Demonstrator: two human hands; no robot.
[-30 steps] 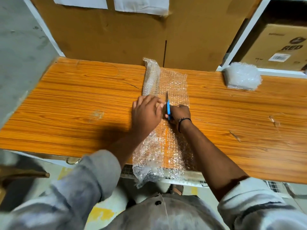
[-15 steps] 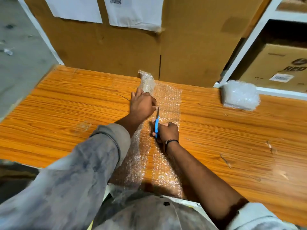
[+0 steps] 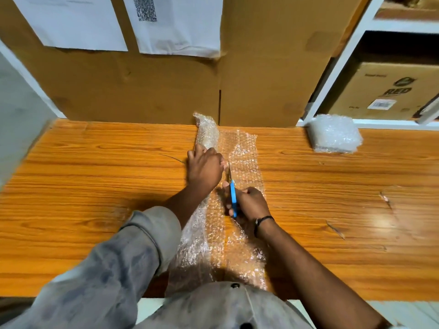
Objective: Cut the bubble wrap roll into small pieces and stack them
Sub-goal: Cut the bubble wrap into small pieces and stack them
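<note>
The person is partway through a cut down the length of the unrolled bubble wrap sheet [image 3: 244, 160], which lies flat on the wooden table [image 3: 95, 186] and runs from the front edge to the cardboard box [image 3: 142, 91] at the back. The roll [image 3: 206, 131] it came off lies along the sheet's left side.

In the last second both hands have crept away from the body toward the far end. The left hand [image 3: 205, 170] lay across the wrap with its fingers toward the blade. Now it sits further up the roll with the fingers laid over it, pinning it down rather than gripping. The right hand [image 3: 250, 205] is closed through the blue handles of the scissors [image 3: 232, 198], blades pointing straight ahead into the sheet.

The head has also tipped up, so how much ground the blades have really gained is hard to judge. A darker line in the wrap behind the scissors looks like the finished part of the cut, though the glare makes that uncertain.

If that is right, only a short run to the far edge is left before this strip comes free. It could then join the pile of cut pieces [image 3: 333, 134] sitting well apart at the back right, by the white shelf [image 3: 332, 74]. The wrap is thin and slippery, so the left hand's hold matters to keep the line straight.
</note>
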